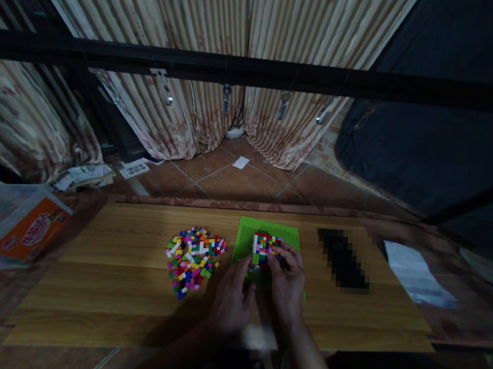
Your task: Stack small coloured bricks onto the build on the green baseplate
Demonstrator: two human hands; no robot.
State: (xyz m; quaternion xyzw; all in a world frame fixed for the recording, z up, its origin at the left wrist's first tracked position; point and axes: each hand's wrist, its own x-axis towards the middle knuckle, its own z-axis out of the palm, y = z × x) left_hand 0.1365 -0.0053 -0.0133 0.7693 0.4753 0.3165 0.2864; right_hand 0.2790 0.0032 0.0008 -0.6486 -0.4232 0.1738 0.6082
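Observation:
A multicoloured build of toy bricks [263,247] sits on a green studded baseplate [248,227]. My right hand [288,282] curves around the build's right side, thumb on its near top and fingers bent over the right edge; any loose brick between them is hidden. At the near left corner, my left hand [231,299] touches or almost touches the build with its forefinger, the thumb held apart below. To the left of the plate lies a loose pile of small coloured bricks [200,259].
The wooden table [112,265] carries a pixelated black object [344,260] on the right. Left of it stands a clear plastic box [32,193] with an orange label. Papers [416,273] lie beyond the right edge. A dark horizontal bar [245,70] crosses before striped curtains [206,20].

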